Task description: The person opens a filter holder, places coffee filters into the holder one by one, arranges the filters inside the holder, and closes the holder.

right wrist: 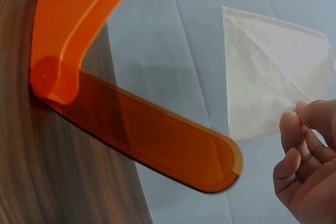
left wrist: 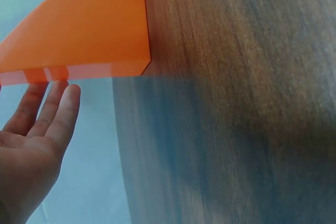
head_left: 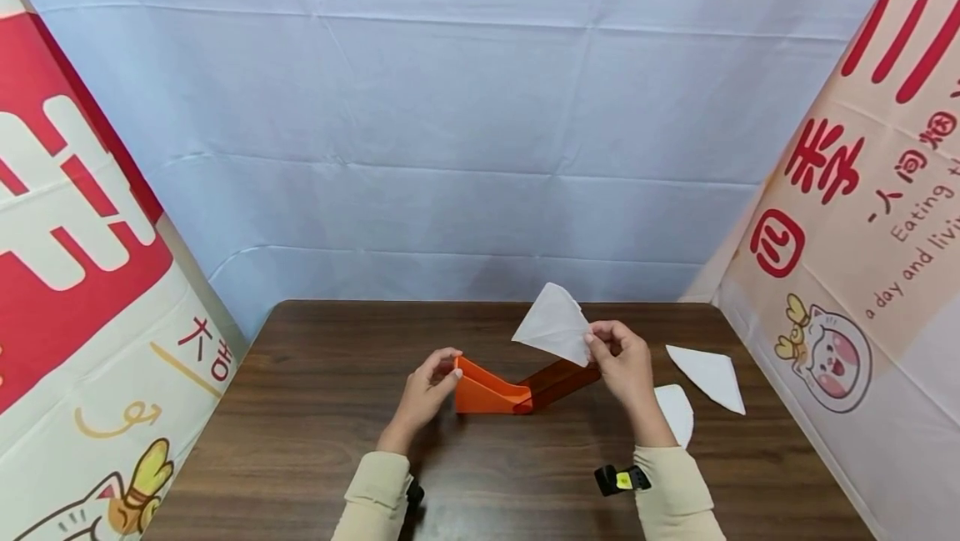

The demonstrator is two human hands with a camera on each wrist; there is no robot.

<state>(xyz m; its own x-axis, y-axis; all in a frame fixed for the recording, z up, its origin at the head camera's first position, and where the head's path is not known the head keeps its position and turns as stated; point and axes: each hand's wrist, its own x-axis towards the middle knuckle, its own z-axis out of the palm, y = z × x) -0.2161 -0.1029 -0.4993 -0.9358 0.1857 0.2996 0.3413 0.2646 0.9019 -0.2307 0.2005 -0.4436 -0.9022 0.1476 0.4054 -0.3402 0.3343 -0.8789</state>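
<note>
An orange box (head_left: 491, 391) with a tall end and a low end rests on the table, its see-through amber flap (right wrist: 157, 135) swung out at the low end. My left hand (head_left: 423, 395) is at the tall end, the fairly straight fingers (left wrist: 63, 111) touching the end wall. My right hand (head_left: 618, 358) pinches a white cone coffee filter (head_left: 553, 324) by one corner between thumb and forefinger, raised above the flap. A crimped seam shows along one edge of this filter in the right wrist view.
Two more white coffee filters lie at the right of the brown wooden table (head_left: 322, 408): one farther out (head_left: 708, 374), another (head_left: 677, 412) partly behind my right forearm. A pale cloth (head_left: 450, 107) hangs behind the table, with printed cloths at both sides.
</note>
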